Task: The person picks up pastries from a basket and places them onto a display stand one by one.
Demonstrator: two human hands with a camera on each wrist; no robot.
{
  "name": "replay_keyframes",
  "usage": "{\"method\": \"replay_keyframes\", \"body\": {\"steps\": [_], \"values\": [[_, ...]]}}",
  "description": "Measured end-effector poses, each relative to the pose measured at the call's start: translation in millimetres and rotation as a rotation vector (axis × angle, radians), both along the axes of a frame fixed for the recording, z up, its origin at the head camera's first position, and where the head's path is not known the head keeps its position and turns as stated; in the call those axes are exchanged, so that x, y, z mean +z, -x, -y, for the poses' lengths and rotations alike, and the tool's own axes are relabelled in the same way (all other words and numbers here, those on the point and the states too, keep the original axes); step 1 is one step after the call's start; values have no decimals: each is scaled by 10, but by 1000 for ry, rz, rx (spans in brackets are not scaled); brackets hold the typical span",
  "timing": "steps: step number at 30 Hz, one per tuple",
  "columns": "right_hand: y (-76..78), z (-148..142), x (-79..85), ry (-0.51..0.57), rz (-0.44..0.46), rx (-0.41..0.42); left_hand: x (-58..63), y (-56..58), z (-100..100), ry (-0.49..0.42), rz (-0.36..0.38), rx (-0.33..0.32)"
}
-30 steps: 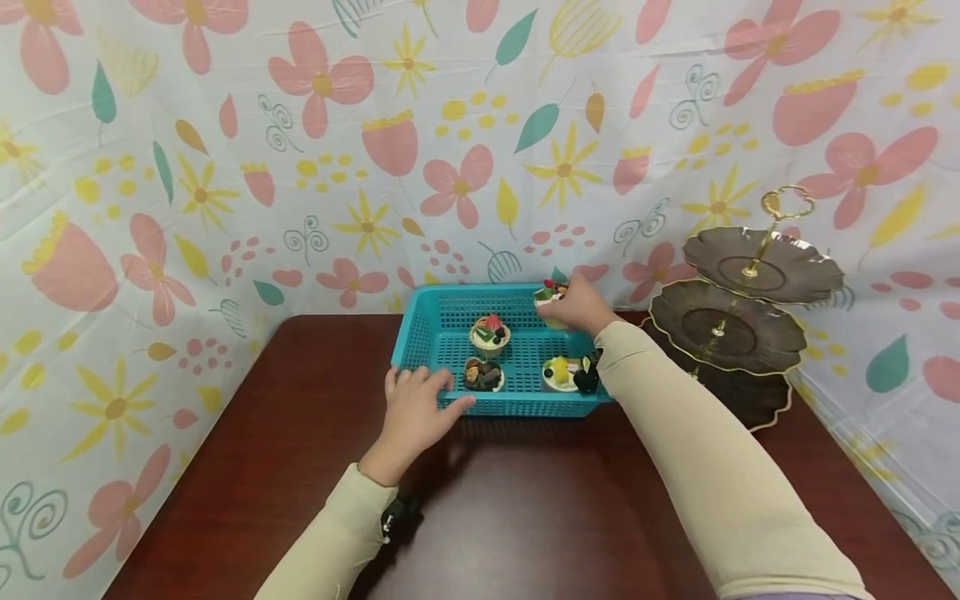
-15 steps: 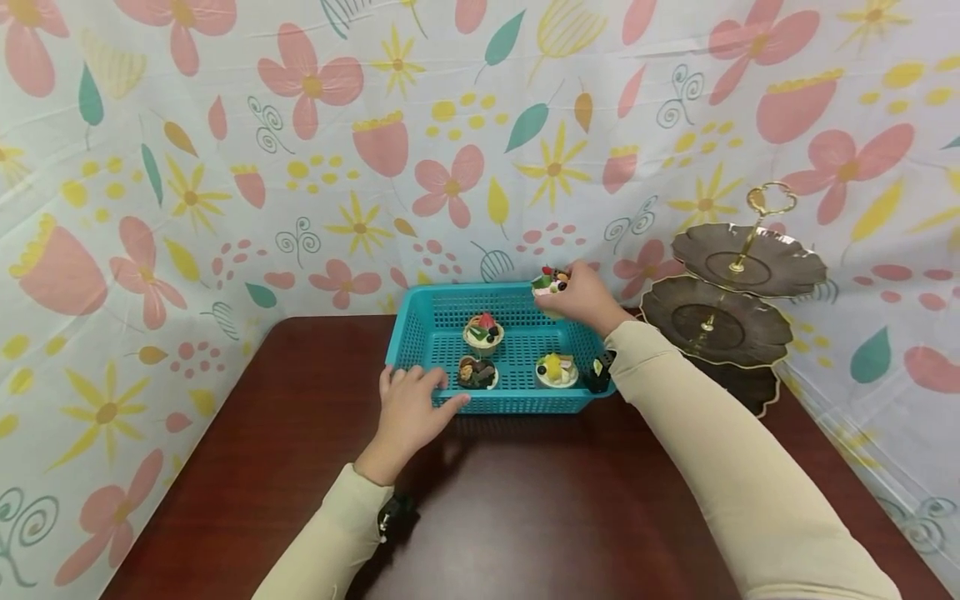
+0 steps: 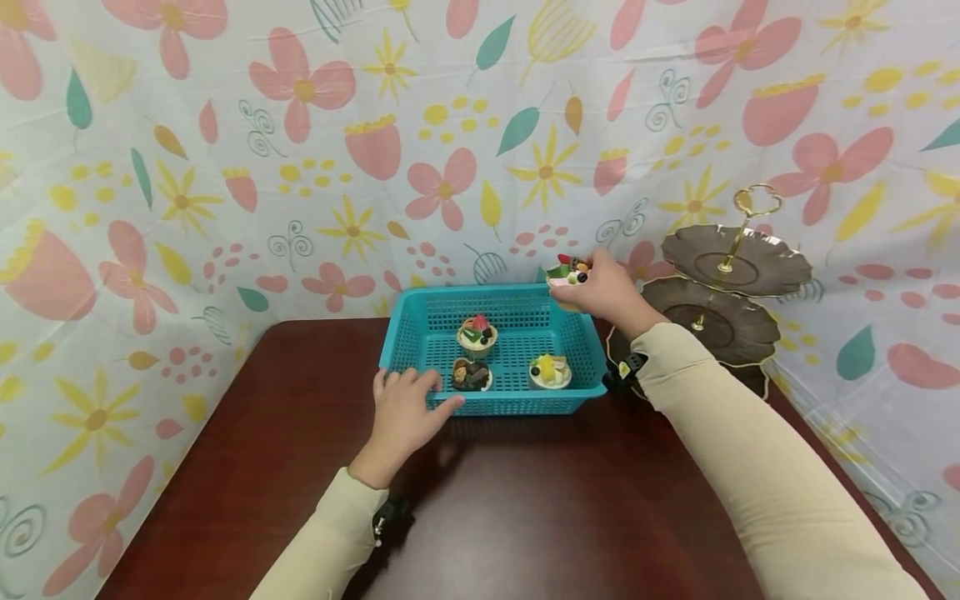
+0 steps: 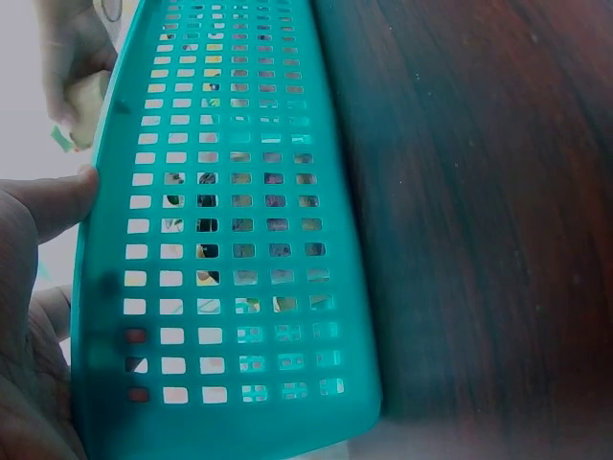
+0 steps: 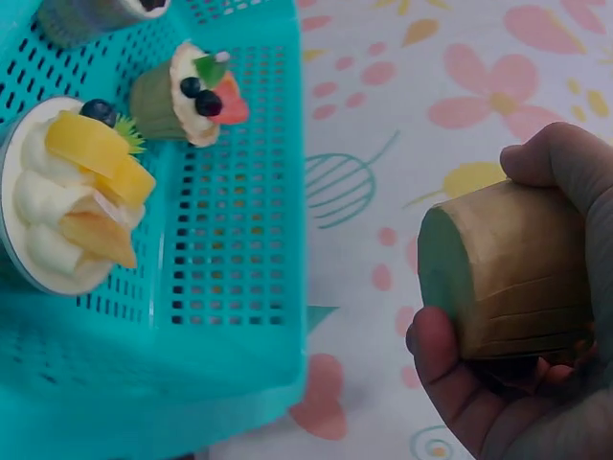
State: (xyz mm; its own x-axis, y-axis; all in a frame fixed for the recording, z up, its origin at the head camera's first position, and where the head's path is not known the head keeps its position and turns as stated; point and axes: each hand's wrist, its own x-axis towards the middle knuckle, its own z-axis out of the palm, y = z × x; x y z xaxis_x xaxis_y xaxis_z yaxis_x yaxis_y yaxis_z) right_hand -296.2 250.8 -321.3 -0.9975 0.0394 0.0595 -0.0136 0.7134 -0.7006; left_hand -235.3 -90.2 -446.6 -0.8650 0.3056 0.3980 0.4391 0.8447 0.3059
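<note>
A cupcake (image 3: 567, 272) with berries and green fruit on top is gripped in my right hand (image 3: 609, 292), above the basket's back right corner. In the right wrist view, thumb and fingers wrap its smooth tan cup (image 5: 522, 273), and its topping is mostly hidden. My left hand (image 3: 405, 417) holds the front left corner of the turquoise basket (image 3: 517, 406), thumb at the rim (image 4: 86, 240) in the left wrist view. Inside the basket are a strawberry-topped cupcake (image 3: 477, 335), a chocolate-topped cupcake (image 3: 471, 376) and a yellow-fruit cupcake (image 3: 550, 372).
To the right of the basket stands a three-tier stand with dark scalloped plates (image 3: 705, 321) and a gold handle (image 3: 757, 200). A flower-print cloth (image 3: 442, 100) hangs behind the dark wooden table (image 3: 510, 508).
My right hand has lifted the cupcake and carried it slightly right, toward the tiered stand. The left hand stays at the basket's corner; the head view has turned a little to the right.
</note>
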Motion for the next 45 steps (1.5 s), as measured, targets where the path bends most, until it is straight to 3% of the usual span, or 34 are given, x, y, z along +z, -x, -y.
{"method": "replay_keyframes", "body": {"steps": [12, 25, 45], "values": [[-268, -93, 274, -62, -63, -3, 9, 3, 5, 7, 19, 9], [-598, -261, 464, -108, -112, -62, -12, -3, -1, 9, 0, 5], [-882, -630, 654, -164, -157, -196, -50, 6, -1, 8, -22, -2]]}}
